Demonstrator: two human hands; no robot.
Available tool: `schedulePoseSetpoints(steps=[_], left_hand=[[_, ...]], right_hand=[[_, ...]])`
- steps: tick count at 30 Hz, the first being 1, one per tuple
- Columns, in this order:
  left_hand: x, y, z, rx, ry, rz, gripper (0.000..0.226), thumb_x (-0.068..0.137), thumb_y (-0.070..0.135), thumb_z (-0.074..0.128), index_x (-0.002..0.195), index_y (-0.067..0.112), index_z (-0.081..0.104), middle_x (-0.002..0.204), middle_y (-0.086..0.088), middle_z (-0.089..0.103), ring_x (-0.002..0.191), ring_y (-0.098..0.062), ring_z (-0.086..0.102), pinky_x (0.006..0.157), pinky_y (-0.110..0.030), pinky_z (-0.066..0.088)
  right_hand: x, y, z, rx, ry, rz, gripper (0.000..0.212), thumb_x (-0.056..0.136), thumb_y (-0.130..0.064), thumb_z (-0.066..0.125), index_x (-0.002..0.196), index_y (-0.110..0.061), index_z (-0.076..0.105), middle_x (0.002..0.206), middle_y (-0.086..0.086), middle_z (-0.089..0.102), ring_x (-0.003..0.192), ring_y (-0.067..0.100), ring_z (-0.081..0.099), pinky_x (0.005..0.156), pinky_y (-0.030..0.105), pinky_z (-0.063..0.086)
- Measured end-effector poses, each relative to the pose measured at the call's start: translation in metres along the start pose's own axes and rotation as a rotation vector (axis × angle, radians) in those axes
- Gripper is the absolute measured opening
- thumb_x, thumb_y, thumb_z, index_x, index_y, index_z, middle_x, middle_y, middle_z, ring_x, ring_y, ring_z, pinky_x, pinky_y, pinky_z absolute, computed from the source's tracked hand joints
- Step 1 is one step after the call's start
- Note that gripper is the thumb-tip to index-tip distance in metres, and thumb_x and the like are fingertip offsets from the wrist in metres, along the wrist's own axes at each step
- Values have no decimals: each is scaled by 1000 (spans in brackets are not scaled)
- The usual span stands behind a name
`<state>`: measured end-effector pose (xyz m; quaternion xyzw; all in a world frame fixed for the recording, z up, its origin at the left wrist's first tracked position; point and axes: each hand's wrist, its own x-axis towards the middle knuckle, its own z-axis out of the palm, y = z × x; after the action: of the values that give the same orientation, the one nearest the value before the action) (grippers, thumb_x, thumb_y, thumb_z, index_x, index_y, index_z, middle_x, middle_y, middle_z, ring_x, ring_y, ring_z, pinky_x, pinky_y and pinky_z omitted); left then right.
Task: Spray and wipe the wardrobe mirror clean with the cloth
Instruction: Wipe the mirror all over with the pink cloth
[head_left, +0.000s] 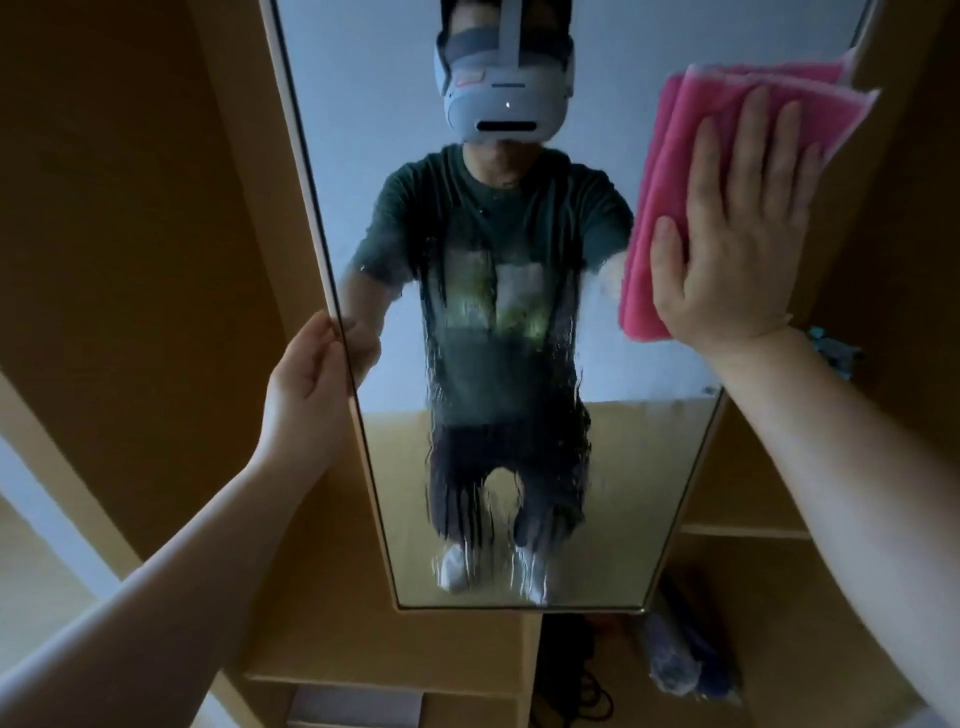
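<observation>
A right hand (737, 244), fingers straight and spread, presses a folded pink cloth (670, 156) flat against the upper right edge of the wardrobe mirror (639, 467). The left hand (306, 384) curls its fingers round the mirror's left edge at mid-height, apparently steadying the panel. The tall mirror's long axis runs from top to bottom of the view. The spray streaks (498, 415) follow that axis in a wet band down the centre, starting about level with the cloth's lower half and ending near the bottom frame. The band lies to the left of the cloth and mostly below it, between the two hands, and the glass just beside the cloth looks largely dry. The cloth hand is the one placed to reach the streaks, so the next wipe would likely sweep leftward and downward across them, along the length of the glass. Open shelves of the wardrobe (130, 208) flank the mirror on both sides.
</observation>
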<state>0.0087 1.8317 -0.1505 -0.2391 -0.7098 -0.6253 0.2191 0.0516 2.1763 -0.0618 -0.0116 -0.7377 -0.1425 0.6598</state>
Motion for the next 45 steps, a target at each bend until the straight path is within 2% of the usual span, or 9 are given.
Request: schedulePoseSetpoints(steps=[8, 12, 19, 22, 25, 37, 40, 43, 45], left_hand=[[1, -16, 16, 4, 195, 112, 28, 101, 13, 38, 97, 26, 62, 82, 11, 67, 73, 0, 63, 58, -14, 50], [2, -25, 21, -127, 265, 77, 25, 101, 23, 43, 99, 34, 66, 82, 9, 73, 77, -7, 70, 63, -23, 56], [-5, -47, 26, -212, 267, 133, 21, 102, 21, 42, 116, 34, 50, 64, 16, 70, 57, 2, 66, 45, -11, 47], [-15, -57, 30, -199, 262, 110, 26, 101, 24, 42, 123, 18, 55, 84, 0, 74, 79, -12, 72, 70, -27, 58], [-25, -58, 37, -193, 311, 145, 35, 102, 21, 44, 135, 14, 51, 118, -15, 64, 112, -29, 61, 102, -45, 46], [-37, -61, 45, -132, 302, 199, 38, 101, 14, 38, 138, 13, 47, 125, -39, 48, 101, -60, 48, 77, -69, 45], [-38, -62, 43, -159, 293, 208, 39, 102, 18, 39, 140, 11, 44, 119, -44, 45, 53, -34, 54, 54, -55, 51], [-32, -69, 42, -193, 267, 216, 40, 102, 17, 38, 141, 9, 40, 90, -42, 46, 40, -1, 46, 38, -18, 41], [-30, -72, 41, -183, 265, 217, 40, 102, 16, 37, 140, 9, 41, 69, -6, 48, 39, 2, 47, 38, -13, 40]], right_hand=[[4, -2, -8, 9, -23, 0, 62, 101, -44, 23, 154, -13, 13, 159, 19, 15, 146, 39, 12, 119, 53, 5], [4, -3, -10, -16, -29, -10, 63, 100, -44, 22, 153, -12, 15, 159, 19, 17, 145, 40, 14, 119, 53, 7], [-1, -7, -12, -62, -86, 33, 66, 98, -48, 12, 154, -12, 13, 160, 18, 12, 147, 38, 11, 120, 50, 5], [-5, -9, -12, -83, -100, 42, 68, 97, -49, 5, 154, -12, 7, 161, 17, 9, 148, 36, 8, 120, 48, 2], [-17, -8, -12, -71, -117, 38, 70, 96, -51, 1, 154, -14, 6, 161, 16, 8, 148, 35, 7, 120, 47, 1], [-73, -22, -6, -46, -121, 56, 67, 97, -48, 8, 154, -13, 13, 160, 16, 14, 147, 37, 11, 121, 49, 4], [-91, -28, -5, -38, -126, 59, 66, 98, -48, 9, 154, -13, 16, 160, 16, 16, 147, 37, 12, 120, 51, 7], [-115, -35, -5, -40, -133, 54, 65, 99, -47, 12, 153, -13, 18, 159, 16, 17, 147, 38, 14, 120, 52, 8], [-131, -40, -4, -34, -132, 42, 64, 99, -46, 14, 153, -13, 20, 159, 16, 18, 146, 38, 15, 120, 53, 8]])
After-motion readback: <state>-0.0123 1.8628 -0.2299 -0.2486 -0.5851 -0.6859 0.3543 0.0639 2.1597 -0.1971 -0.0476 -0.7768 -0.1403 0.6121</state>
